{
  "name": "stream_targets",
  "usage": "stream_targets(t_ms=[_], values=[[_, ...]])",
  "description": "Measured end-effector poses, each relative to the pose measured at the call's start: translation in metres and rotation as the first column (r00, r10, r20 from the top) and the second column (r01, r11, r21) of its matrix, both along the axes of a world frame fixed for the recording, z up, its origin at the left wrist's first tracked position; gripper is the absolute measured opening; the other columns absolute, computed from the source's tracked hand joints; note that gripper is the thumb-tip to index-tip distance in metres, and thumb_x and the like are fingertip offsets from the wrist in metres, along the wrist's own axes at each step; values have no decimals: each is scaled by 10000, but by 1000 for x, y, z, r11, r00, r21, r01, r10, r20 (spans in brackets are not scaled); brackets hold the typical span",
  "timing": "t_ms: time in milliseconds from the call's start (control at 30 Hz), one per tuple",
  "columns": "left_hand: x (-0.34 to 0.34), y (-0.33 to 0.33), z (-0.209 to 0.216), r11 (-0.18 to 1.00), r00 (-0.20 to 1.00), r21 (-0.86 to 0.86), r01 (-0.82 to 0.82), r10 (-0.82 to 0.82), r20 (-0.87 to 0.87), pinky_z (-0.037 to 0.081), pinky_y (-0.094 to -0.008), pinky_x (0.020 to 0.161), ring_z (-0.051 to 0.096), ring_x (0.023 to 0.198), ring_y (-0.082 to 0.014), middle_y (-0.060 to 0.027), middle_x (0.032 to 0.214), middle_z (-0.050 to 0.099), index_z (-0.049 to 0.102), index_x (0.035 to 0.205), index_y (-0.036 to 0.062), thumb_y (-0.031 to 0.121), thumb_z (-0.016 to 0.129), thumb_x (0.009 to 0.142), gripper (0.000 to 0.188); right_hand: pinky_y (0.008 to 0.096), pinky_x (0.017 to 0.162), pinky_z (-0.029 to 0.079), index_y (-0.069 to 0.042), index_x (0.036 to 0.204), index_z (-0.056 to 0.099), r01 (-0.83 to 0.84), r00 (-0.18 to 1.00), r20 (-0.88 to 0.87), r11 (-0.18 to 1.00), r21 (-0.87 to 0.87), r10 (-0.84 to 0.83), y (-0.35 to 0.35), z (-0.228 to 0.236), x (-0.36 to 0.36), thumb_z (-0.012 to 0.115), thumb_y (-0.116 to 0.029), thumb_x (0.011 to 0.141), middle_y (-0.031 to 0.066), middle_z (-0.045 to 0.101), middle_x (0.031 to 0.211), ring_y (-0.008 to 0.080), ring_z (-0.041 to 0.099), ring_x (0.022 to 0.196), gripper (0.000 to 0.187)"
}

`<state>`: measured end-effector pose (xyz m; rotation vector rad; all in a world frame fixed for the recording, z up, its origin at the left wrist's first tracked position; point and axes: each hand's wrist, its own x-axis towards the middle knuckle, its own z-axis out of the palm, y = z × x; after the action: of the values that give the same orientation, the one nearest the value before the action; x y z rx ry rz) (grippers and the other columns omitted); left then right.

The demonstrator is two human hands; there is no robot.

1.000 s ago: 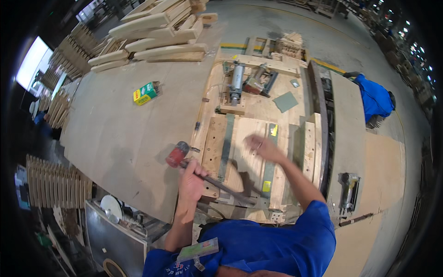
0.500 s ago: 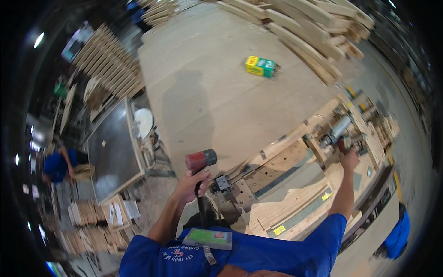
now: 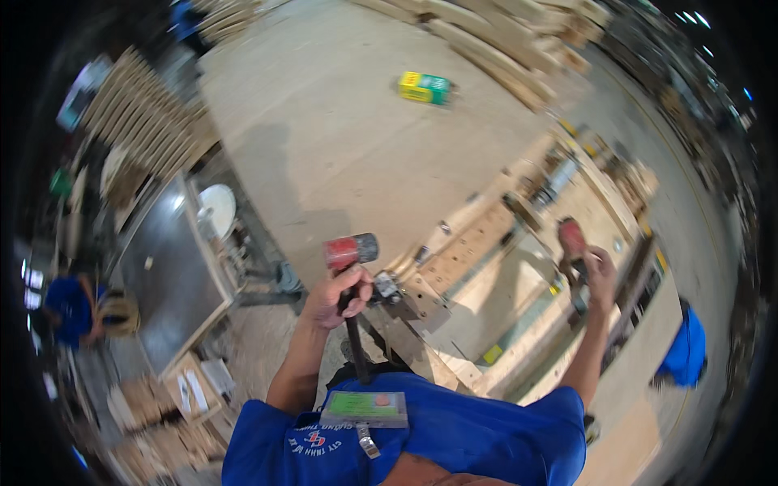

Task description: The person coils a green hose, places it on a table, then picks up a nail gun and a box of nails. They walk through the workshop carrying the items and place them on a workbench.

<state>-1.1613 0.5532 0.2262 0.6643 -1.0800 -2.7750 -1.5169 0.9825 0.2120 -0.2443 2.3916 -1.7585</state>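
Observation:
My left hand [image 3: 344, 293] is wrapped round the dark handle of a mallet [image 3: 352, 252] whose head is red with a black end. The mallet stands head up in front of my chest. Over on the right, my right hand [image 3: 600, 277] grips a tool with a red rounded top [image 3: 571, 235] and a darker lower part; blur hides its exact kind. It is over a wooden jig [image 3: 458, 279] with drilled holes, a metal cylinder [image 3: 557, 180] at its far end and a metal clamp block [image 3: 387, 286] at its near left. Yellow labels [image 3: 493, 354] mark the jig.
A green and yellow box [image 3: 425, 87] sits on the large pale tabletop [image 3: 324, 105]. Wooden parts [image 3: 494, 49] are piled at the far right, and slatted wood [image 3: 138, 109] is stacked at the left. A dark-topped table [image 3: 174, 275] stands left, near a person in blue [image 3: 69, 308].
My right hand has drawn back toward me from the jig's cylinder end with the red-topped tool. My left hand still holds the mallet upright. The whole view has shifted.

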Motion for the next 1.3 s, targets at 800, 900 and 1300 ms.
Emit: stream_targets(t_ms=[800, 900, 1300], values=[[23, 37, -30, 654, 682, 322, 685, -420, -598, 446, -620, 1047, 562, 1231, -485, -266, 1160, 667, 443, 1413, -85, 471, 482, 1028, 678, 470, 923, 471, -65, 1210, 591, 475, 577, 328, 19, -880, 748, -141, 9, 301, 631, -338, 979, 161, 647, 879, 297, 558, 923, 360], [26, 43, -33, 644, 585, 257, 721, -366, -724, 367, -649, 1117, 499, 1298, -499, -223, 1225, 653, 489, 1416, -22, 499, 515, 1022, 655, 506, 978, 472, -62, 1144, 609, 533, 579, 185, -197, -823, 794, -160, -17, 315, 596, -346, 1010, 148, 687, 910, 307, 624, 954, 314], [47, 37, 21, 829, 804, 279, 484, -296, -516, 404, -400, 998, 573, 940, -202, -106, 1069, 576, 432, 1363, -106, 482, 643, 956, 746, 323, 770, 547, -64, 1234, 595, 0, 918, 374, 943, -333, 132, -94, -9, 332, 613, -242, 1008, 78, 674, 1093, 173, 661, 900, 288]])
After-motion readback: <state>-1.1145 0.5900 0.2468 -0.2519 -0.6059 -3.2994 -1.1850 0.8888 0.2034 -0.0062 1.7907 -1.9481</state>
